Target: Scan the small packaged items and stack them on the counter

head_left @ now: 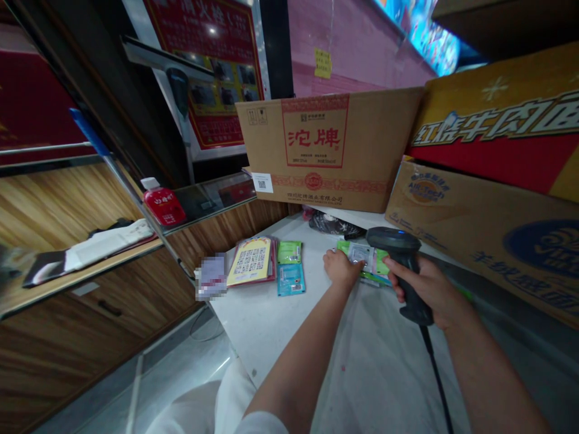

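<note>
Wrapped round the handle of a black barcode scanner [407, 283], my right hand [427, 283] points its head left over the table. My left hand [342, 268] has its fingers curled on the left part of a green and silver packet [367, 256], with the thumb on its face. Under that packet, more green and blue packaging [377, 278] shows in part. To the left lie a small green packet [289, 252] and a blue packet [292, 279], nearly touching. Beside them rests a stack topped by a yellow printed booklet [250, 262].
A brown carton [325, 150] stands behind the white table [257, 325], and stacked cartons [488, 223] line the right side. A dark patterned bag [335, 224] lies under the carton. On the left ledge are a red bottle [163, 204] and a squeegee pole [140, 199]. The scanner's cable [436, 374] trails toward me.
</note>
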### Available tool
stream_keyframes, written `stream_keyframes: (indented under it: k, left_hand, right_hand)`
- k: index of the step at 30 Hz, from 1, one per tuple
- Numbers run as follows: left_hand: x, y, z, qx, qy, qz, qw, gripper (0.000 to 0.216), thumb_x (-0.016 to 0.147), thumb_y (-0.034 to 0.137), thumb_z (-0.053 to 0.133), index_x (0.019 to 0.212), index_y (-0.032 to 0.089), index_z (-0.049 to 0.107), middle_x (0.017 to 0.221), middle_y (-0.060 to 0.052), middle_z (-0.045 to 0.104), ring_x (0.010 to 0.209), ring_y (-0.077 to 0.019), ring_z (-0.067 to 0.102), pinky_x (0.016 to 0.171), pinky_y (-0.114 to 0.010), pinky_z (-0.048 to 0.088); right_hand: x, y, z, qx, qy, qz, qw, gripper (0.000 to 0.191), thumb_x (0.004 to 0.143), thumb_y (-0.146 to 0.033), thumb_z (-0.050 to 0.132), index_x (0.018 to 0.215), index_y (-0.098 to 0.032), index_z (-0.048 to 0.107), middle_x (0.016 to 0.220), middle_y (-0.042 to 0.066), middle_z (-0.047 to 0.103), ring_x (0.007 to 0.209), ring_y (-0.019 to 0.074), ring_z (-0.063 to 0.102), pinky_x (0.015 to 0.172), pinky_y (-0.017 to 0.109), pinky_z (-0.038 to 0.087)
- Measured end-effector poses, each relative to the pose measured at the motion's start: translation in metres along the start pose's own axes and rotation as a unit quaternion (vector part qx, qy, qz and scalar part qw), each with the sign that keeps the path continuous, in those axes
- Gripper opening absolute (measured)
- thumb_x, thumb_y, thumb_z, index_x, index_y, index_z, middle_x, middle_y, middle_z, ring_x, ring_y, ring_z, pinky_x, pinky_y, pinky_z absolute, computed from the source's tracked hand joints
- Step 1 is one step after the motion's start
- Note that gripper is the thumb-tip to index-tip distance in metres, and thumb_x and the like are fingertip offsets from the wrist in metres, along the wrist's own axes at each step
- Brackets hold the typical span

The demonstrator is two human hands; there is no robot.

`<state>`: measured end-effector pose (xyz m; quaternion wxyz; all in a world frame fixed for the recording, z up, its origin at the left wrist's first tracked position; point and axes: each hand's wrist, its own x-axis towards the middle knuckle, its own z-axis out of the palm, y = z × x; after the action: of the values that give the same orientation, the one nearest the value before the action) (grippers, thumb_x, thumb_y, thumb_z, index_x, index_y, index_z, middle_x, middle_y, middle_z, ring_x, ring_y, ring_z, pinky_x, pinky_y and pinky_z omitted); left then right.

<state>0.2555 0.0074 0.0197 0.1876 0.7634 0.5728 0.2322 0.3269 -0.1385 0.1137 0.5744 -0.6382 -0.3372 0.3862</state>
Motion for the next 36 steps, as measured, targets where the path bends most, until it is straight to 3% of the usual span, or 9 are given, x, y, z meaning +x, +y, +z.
stream_keyframes:
  k: [3, 7, 12, 14, 17, 21, 24, 28, 36]
  left_hand:
    - [0.004, 0.001, -0.001, -0.029, -0.013, -0.031, 0.999, 0.05, 0.062, 0.049, 0.08, 0.091, 0.012, 0.065, 0.105, -0.019, 0.063, 0.108, -0.0342, 0.055, 0.088, -0.039, 0.043]
    - [0.012, -0.006, 0.001, -0.162, -0.036, -0.047, 0.985, 0.025, 0.063, 0.029, 0.08, 0.073, 0.016, 0.061, 0.082, -0.008, 0.066, 0.086, -0.0235, 0.062, 0.077, -0.032, 0.046]
    - [0.011, -0.037, -0.006, -0.438, -0.037, -0.071, 0.895, 0.026, 0.059, 0.014, 0.078, 0.078, 0.015, 0.061, 0.06, 0.003, 0.056, 0.059, -0.0125, 0.058, 0.057, -0.023, 0.045]
    - [0.006, -0.059, -0.017, -0.514, -0.03, -0.061, 0.855, 0.03, 0.061, 0.017, 0.077, 0.087, 0.013, 0.063, 0.063, 0.002, 0.059, 0.057, -0.0113, 0.058, 0.056, -0.022, 0.047]
    - [-0.003, -0.096, -0.036, -0.558, 0.001, -0.054, 0.828, 0.029, 0.066, 0.028, 0.073, 0.09, 0.014, 0.064, 0.081, -0.003, 0.064, 0.064, -0.0127, 0.061, 0.058, -0.026, 0.052]
    - [-0.012, -0.136, -0.048, -0.511, 0.114, 0.004, 0.852, 0.023, 0.074, 0.032, 0.065, 0.091, 0.017, 0.063, 0.087, -0.003, 0.065, 0.075, -0.0142, 0.061, 0.068, -0.026, 0.052]
    - [-0.015, -0.151, -0.046, -0.472, 0.168, 0.021, 0.865, 0.022, 0.077, 0.031, 0.06, 0.095, 0.017, 0.063, 0.09, -0.004, 0.066, 0.082, -0.0158, 0.061, 0.076, -0.027, 0.05]
    - [-0.015, -0.154, -0.044, -0.444, 0.178, 0.021, 0.878, 0.024, 0.079, 0.027, 0.056, 0.1, 0.015, 0.062, 0.094, -0.007, 0.068, 0.085, -0.0176, 0.062, 0.079, -0.029, 0.049]
    - [-0.021, -0.147, -0.057, -0.368, 0.173, -0.007, 0.914, 0.023, 0.08, 0.022, 0.053, 0.098, 0.015, 0.065, 0.092, -0.008, 0.069, 0.083, -0.0189, 0.063, 0.076, -0.03, 0.05]
  right_hand:
    - [-0.001, -0.001, 0.0, -0.002, -0.003, 0.002, 1.0, 0.031, 0.074, -0.044, 0.073, 0.083, -0.021, 0.055, 0.054, -0.008, 0.055, 0.041, 0.0063, 0.049, 0.037, 0.017, 0.043]
    - [-0.001, 0.002, 0.002, -0.001, -0.01, -0.006, 1.0, 0.032, 0.074, -0.045, 0.073, 0.084, -0.021, 0.055, 0.055, -0.008, 0.055, 0.041, 0.0066, 0.048, 0.037, 0.018, 0.043]
    - [0.0, 0.005, 0.008, -0.009, -0.038, -0.014, 0.999, 0.036, 0.071, -0.049, 0.073, 0.082, -0.021, 0.055, 0.054, -0.008, 0.053, 0.041, 0.0073, 0.048, 0.037, 0.019, 0.042]
    - [-0.003, 0.005, 0.011, -0.023, -0.055, -0.014, 0.998, 0.036, 0.073, -0.051, 0.071, 0.084, -0.021, 0.055, 0.055, -0.008, 0.053, 0.042, 0.0074, 0.049, 0.038, 0.019, 0.042]
    - [-0.007, 0.006, 0.018, -0.06, -0.088, -0.009, 0.994, 0.036, 0.074, -0.049, 0.068, 0.09, -0.021, 0.054, 0.055, -0.009, 0.052, 0.04, 0.0075, 0.047, 0.037, 0.019, 0.041]
    - [-0.013, 0.01, 0.026, -0.163, -0.128, -0.025, 0.978, 0.031, 0.074, -0.043, 0.067, 0.088, -0.02, 0.05, 0.05, -0.009, 0.052, 0.036, 0.0078, 0.046, 0.036, 0.02, 0.038]
    - [-0.017, 0.011, 0.028, -0.26, -0.175, -0.036, 0.949, 0.031, 0.072, -0.039, 0.069, 0.089, -0.02, 0.052, 0.044, -0.01, 0.049, 0.035, 0.0089, 0.046, 0.038, 0.021, 0.037]
    - [-0.019, 0.01, 0.028, -0.301, -0.215, -0.053, 0.927, 0.029, 0.073, -0.037, 0.07, 0.091, -0.018, 0.057, 0.043, -0.01, 0.046, 0.036, 0.0094, 0.045, 0.038, 0.021, 0.035]
    - [-0.018, 0.01, 0.027, -0.335, -0.198, -0.054, 0.92, 0.023, 0.077, -0.038, 0.066, 0.085, -0.019, 0.057, 0.043, -0.009, 0.046, 0.036, 0.0097, 0.045, 0.038, 0.021, 0.034]
